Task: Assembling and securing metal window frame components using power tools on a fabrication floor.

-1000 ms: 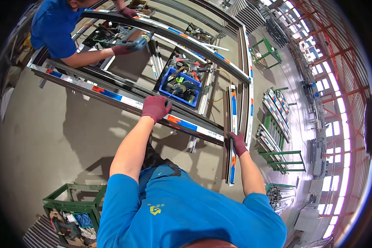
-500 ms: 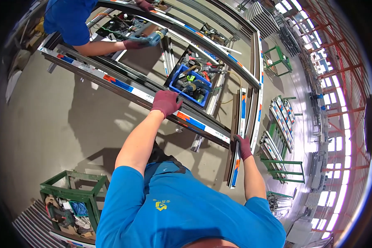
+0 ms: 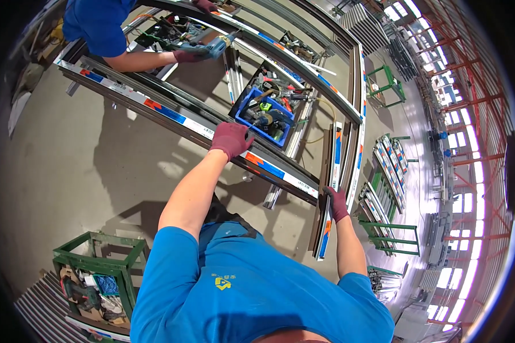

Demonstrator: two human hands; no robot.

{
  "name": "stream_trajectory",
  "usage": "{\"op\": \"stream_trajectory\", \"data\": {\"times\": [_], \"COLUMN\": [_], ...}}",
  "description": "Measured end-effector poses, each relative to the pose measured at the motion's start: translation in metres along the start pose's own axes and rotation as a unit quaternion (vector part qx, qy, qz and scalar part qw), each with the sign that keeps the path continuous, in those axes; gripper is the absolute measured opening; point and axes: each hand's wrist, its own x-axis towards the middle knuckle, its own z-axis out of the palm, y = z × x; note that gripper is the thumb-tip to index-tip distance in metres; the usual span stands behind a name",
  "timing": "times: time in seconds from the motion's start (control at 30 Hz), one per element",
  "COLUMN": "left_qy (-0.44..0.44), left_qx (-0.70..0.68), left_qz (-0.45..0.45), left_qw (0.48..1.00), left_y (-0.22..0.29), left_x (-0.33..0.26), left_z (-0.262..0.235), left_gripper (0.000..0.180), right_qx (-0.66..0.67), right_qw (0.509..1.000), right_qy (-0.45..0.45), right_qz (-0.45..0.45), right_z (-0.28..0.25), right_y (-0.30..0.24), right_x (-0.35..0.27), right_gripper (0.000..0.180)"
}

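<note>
My left hand (image 3: 230,140), in a maroon glove, is closed over the near rail (image 3: 169,116) of a large dark metal frame. White film with red and blue patches covers the rail's side. My right hand (image 3: 336,204), also gloved, grips a short metal profile (image 3: 337,154) with similar film. That profile crosses the near rail's right end, beside the frame's right-hand side (image 3: 356,154). The right fingers are partly hidden behind the profile's edge. Across the frame, a co-worker's gloved hand (image 3: 190,54) holds a blue power drill (image 3: 217,46).
A blue crate (image 3: 256,127) of tools stands within the frame's outline, below the rails. A green metal stand (image 3: 100,257) holding tools is at lower left. Racks of profiles (image 3: 390,171) and a green trestle (image 3: 385,86) stand to the right.
The co-worker's drill has shifted slightly up and to the right. My two hands stay in nearly the same places, still gripping the rail and the short profile.
</note>
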Motion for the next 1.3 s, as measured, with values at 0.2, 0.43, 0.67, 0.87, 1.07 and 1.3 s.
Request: {"op": "stream_trajectory", "data": {"times": [0.2, 0.43, 0.67, 0.87, 1.07, 1.3], "left_qy": [0.023, 0.027, 0.105, 0.088, 0.136, 0.114], "left_qx": [-0.015, -0.021, -0.083, -0.037, -0.057, -0.010], "left_qz": [0.011, -0.001, 0.038, 0.014, 0.017, 0.015], "left_qw": [1.000, 0.999, 0.990, 0.995, 0.989, 0.993], "left_y": [0.003, -0.001, 0.002, -0.001, 0.005, 0.004], "left_x": [0.004, 0.005, 0.005, 0.002, 0.003, 0.008], "left_z": [0.002, 0.002, 0.009, 0.016, 0.016, 0.017], "left_gripper": [0.050, 0.047, 0.043, 0.040, 0.038, 0.043], "right_qx": [-0.001, 0.015, -0.101, -0.072, -0.077, -0.059], "right_qw": [1.000, 1.000, 0.991, 0.997, 0.996, 0.998], "right_qy": [0.013, -0.004, 0.089, 0.023, 0.033, 0.013], "right_qz": [-0.013, 0.015, -0.028, 0.023, 0.015, 0.017], "right_z": [-0.005, -0.002, -0.011, -0.005, -0.003, -0.004], "right_y": [0.000, 0.008, 0.033, 0.028, 0.012, 0.020], "right_x": [-0.001, 0.013, 0.007, 0.011, 0.005, 0.011], "right_gripper": [0.019, 0.018, 0.039, 0.048, 0.047, 0.058]}}
